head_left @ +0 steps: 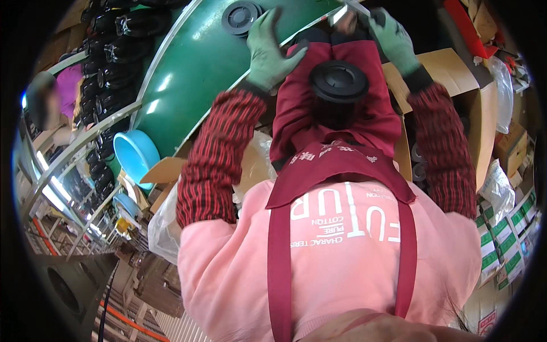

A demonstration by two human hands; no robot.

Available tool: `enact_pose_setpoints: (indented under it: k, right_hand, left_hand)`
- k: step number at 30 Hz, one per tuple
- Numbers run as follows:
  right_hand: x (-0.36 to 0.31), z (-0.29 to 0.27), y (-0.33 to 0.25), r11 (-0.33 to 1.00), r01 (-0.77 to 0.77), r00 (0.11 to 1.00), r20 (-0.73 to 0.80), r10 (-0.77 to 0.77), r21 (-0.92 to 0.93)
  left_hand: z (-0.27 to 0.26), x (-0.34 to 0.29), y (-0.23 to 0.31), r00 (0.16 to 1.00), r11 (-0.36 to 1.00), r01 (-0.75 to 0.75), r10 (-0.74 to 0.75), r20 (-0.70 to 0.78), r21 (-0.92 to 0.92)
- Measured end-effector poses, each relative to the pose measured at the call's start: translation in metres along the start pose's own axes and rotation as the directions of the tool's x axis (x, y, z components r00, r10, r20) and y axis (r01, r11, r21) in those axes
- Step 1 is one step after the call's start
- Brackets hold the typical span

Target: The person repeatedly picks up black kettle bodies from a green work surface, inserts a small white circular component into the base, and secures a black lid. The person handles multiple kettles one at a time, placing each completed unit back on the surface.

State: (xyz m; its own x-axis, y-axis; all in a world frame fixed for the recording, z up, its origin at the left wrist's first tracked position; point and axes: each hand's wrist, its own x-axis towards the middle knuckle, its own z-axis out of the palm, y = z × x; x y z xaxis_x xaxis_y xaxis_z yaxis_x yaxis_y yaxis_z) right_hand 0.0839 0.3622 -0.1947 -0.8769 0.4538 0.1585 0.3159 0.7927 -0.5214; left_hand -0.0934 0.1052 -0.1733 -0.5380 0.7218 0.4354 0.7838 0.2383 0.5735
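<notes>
My left hand (268,57), in a pale green glove, is at the edge of the green table (188,74). Its thumb is spread from the fingers, and nothing shows in it. Just left of its fingertips, a black round ribbed disc (239,17) lies on the table, with another partly under it. My right hand (394,43), gloved alike, is farther right with its fingertips closed at the end of a thin pale metal-looking piece (358,7), too unclear to name. A black round lid-like part (339,81) rests on my lap, on the dark red apron (370,122).
An open cardboard box (484,119) stands by my right arm, with round grey parts inside. Left are a light blue basin (137,155) and metal rails (74,145). Black shiny items (119,74) are piled beyond the table. Green and white boxes (504,245) are stacked at right.
</notes>
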Motion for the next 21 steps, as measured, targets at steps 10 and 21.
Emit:
enact_pose_setpoints:
  k: [10,21]
  right_hand:
    - [0.152,0.131,0.098,0.842,-0.480,0.876,0.087,0.474,0.245]
    - [-0.034,-0.044,-0.145,0.743,0.008,0.893,0.330,-0.306,0.669]
  left_hand:
    - [-0.021,-0.072,0.087,0.912,0.866,0.187,0.022,0.409,-0.463]
    - [-0.070,-0.097,0.033,0.530,-0.736,0.391,-0.311,0.789,-0.553]
